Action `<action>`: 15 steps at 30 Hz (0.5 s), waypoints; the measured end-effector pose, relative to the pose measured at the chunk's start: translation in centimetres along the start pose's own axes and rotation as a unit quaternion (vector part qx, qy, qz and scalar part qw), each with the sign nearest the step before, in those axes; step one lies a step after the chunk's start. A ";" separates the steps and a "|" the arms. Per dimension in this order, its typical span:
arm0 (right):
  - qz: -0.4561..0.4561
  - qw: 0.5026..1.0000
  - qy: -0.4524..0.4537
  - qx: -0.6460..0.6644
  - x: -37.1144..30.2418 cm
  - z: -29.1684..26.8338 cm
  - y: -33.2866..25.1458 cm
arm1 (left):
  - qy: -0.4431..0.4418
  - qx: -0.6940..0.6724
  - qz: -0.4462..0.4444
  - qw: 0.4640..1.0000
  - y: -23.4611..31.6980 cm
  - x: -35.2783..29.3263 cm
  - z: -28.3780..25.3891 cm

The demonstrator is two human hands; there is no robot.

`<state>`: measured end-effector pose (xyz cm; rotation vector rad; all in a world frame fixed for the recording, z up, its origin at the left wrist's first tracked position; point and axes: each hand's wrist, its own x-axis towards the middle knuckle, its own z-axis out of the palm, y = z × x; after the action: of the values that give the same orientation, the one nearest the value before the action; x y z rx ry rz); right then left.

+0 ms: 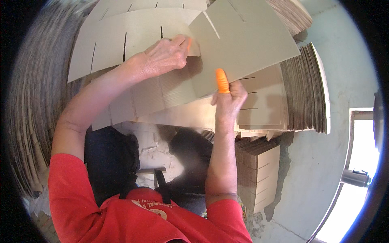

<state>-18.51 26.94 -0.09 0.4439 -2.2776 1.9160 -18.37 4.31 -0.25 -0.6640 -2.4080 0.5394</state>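
A large cardboard sheet [251, 40] with slots cut in it lies tilted before me. My right hand [231, 99] grips its near edge, with the thumb, in an orange finger cover [222, 81], flat on top and the fingers underneath. My left hand [170, 54] is closed, a bit of orange showing at its fingertips. It pinches a slotted cardboard piece [142, 26] near that piece's right-hand corner, beside the large sheet; the fingertips are partly hidden. Below my left forearm extends another slotted cardboard area [150, 95]; where one sheet ends and another begins is hard to tell.
Tall stacks of cardboard [30, 101] rise along the left. More stacked sheets [306, 87] stand at the right, with a slotted bundle [259, 174] lower down. A pale wall [324, 158] and a bright opening [356, 162] lie farther right. My dark-clad legs are below.
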 end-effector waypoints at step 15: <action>0.042 0.998 0.054 0.002 0.0 -0.1 1.2 | -0.094 -0.282 -0.038 0.954 7.6 -2.4 -5.1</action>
<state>-18.88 27.17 -1.18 0.2409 -2.2571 1.9337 -10.94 10.10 -1.28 -0.7721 -2.7753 -0.1440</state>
